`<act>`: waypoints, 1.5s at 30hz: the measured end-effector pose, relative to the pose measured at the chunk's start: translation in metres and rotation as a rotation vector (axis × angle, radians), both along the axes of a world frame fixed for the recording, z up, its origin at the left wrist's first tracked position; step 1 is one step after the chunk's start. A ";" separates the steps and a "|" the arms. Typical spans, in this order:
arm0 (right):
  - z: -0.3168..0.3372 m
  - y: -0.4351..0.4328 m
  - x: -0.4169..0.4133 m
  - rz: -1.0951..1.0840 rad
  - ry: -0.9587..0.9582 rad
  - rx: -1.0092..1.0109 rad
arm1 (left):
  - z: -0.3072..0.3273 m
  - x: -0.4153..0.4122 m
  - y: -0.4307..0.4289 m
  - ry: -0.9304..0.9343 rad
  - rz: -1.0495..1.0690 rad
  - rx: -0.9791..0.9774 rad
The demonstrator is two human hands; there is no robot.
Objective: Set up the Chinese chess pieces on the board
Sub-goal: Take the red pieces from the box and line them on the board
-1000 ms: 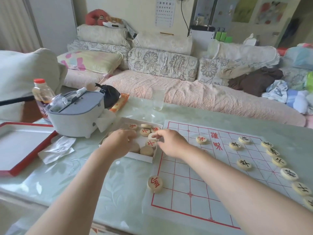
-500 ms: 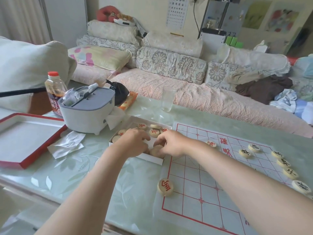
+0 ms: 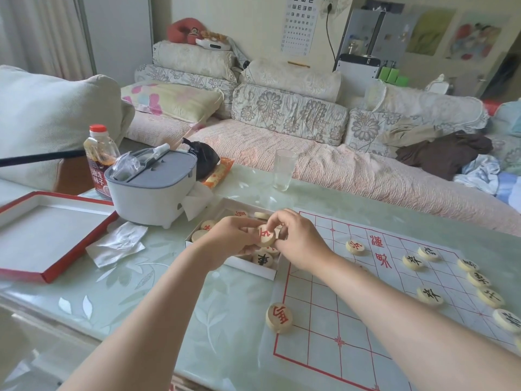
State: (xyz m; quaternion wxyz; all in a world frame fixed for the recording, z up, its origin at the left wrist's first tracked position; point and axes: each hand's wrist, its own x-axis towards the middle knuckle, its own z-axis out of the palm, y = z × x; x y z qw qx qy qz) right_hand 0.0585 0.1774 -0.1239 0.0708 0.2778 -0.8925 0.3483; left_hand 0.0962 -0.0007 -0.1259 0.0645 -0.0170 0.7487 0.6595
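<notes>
A white paper chess board (image 3: 352,314) with red lines lies on the table at right. Several black-lettered round wooden pieces (image 3: 430,295) stand along its far right side, and a red-lettered piece (image 3: 355,246) sits near the river text. Another red-lettered piece (image 3: 279,317) rests at the board's left edge. A white box (image 3: 251,269) left of the board holds more pieces. Both hands meet above that box: my left hand (image 3: 231,238) holds a red-lettered piece (image 3: 266,235), and my right hand (image 3: 296,238) pinches its upper edge.
A grey-lidded white container (image 3: 152,190) with tissue stands behind the box. A sauce bottle (image 3: 100,159), a drinking glass (image 3: 284,173), a crumpled tissue (image 3: 118,244) and a red-rimmed box lid (image 3: 42,238) share the glass tabletop. A sofa with cushions runs behind.
Both hands have lifted out of the box and now hold one red-lettered piece between them above it. The camera has moved closer and tilted slightly.
</notes>
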 end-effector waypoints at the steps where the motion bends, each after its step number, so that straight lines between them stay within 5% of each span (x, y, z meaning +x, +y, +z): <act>1: 0.000 0.000 -0.001 -0.017 -0.015 0.016 | 0.002 0.000 -0.001 -0.003 0.001 0.010; 4: 0.001 -0.001 -0.004 -0.014 -0.125 0.107 | 0.005 -0.003 -0.005 0.032 0.074 -0.095; 9: 0.009 -0.007 -0.010 0.049 -0.167 0.549 | -0.004 -0.012 -0.014 0.079 0.230 -0.391; 16: 0.012 -0.022 -0.009 0.157 -0.107 0.746 | -0.007 -0.012 -0.016 0.125 0.188 -0.622; 27: 0.012 0.019 -0.005 0.002 -0.229 0.233 | -0.002 -0.014 0.009 0.239 0.223 -0.709; 45: 0.004 0.169 0.066 -0.098 -0.331 0.515 | -0.010 0.000 0.137 0.256 -0.198 -0.660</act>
